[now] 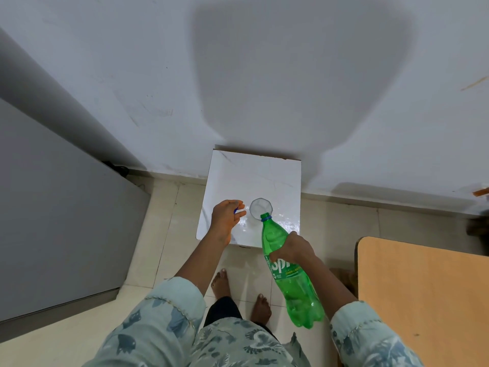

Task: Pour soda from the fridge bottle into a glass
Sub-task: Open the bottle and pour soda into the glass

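Grip first: right hand (293, 250) wraps the green soda bottle (297, 295) at the top of its label, fingers curled round it, firm hold. Left hand (225, 218) pinches a blue cap (236, 210) between the fingertips, just left of the glass (260, 207), not touching it.

Bottle is tilted away from the person, base near the body, open neck (266, 216) at the near rim of the glass. Can't tell whether the neck touches the rim or whether soda is flowing. Glass stands upright on the white tabletop (264, 170), near its middle.

Risks, as I read it:
- Nothing steadies the glass. If the neck bumps the rim, the glass tips or slides on that glossy top.
- One-handed hold on a big bottle. A fast tilt would surge the soda and overshoot the small mouth.
- Fizz could foam over if the pour isn't slow.
- Bare feet (260, 308) are right below the near edge, so any spill lands there.

Bottle look: translucent green plastic, large, blue ring on the neck, label partly covered by the fingers. Fill level isn't readable. Glass is clear with a faceted rim, contents not readable either.
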